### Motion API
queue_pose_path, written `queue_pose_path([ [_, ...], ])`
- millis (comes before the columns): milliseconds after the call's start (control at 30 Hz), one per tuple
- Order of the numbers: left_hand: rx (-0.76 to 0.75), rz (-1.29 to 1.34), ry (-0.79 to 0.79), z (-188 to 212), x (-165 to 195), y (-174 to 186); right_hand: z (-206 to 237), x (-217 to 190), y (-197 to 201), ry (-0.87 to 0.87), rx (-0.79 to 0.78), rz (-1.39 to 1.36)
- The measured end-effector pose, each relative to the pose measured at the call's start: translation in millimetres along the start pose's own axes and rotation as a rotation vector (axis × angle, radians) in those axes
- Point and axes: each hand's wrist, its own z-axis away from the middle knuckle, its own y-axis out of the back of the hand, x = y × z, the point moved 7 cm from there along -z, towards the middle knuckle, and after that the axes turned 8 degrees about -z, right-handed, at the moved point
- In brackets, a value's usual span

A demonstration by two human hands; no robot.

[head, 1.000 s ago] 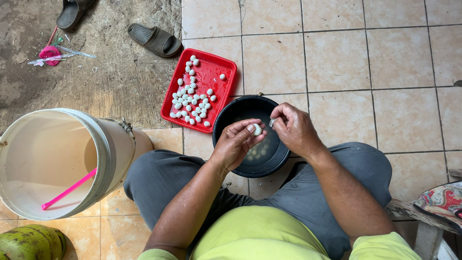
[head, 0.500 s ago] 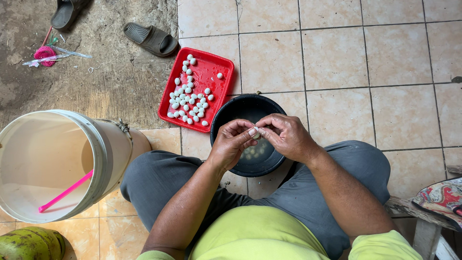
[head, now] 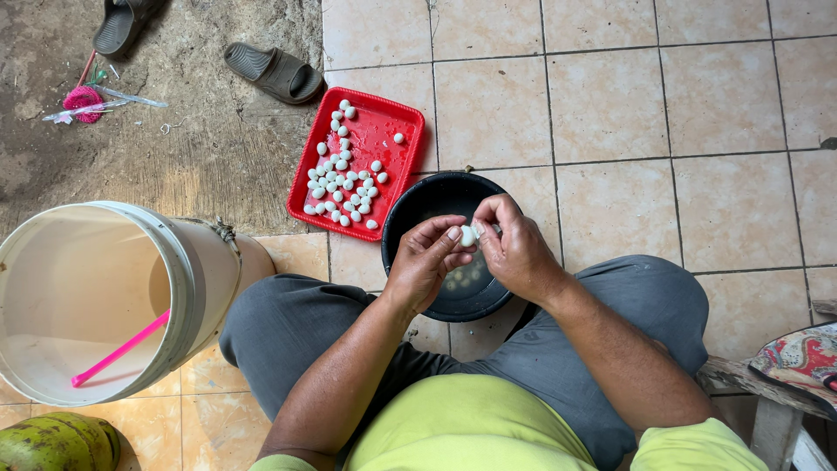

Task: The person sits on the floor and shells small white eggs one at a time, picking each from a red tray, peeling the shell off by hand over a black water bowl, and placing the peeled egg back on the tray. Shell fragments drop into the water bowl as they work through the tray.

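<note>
Head view, beige tiled floor (head: 610,105), bare concrete patch (head: 174,139), red tray (head: 397,118), white bucket (head: 200,262)

The tray (head: 403,131) is bright red and dotted with small white balls (head: 342,179). The bowl (head: 418,205) beside it is black. The bucket (head: 187,288) is cream-white, with a hot pink stick (head: 120,349) inside. The trousers (head: 288,323) are grey, the shirt (head: 462,427) yellow-green. The floor tiles (head: 610,96) are pale beige with dark seams; the tiles under the bucket look more orange. The sandals (head: 272,71) are dark grey. A cloth (head: 798,358) at the right edge carries a red, white and blue pattern. A green fruit (head: 52,443) lies in the corner.
</note>
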Motion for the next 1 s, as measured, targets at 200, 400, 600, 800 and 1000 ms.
queue_pose_path([
  [200,0.084,-0.379,-0.164,3,3,6,1,1,-2,-0.008,0.006,-0.013],
  [400,0.065,0.002,-0.063,0,1,9,-7,16,5,-0.168,0.059,-0.109],
  [600,0.073,0.188,0.019,-1,4,8,-7,-10,11,0.071,-0.016,-0.038],
  [800,0.063,0.22,-0.006,1,-2,5,-3,-29,-3,0.25,-0.052,0.076],
  [1000,0.085,0.213,0.021,2,-5,8,-4,-25,-1,0.284,-0.076,0.085],
])
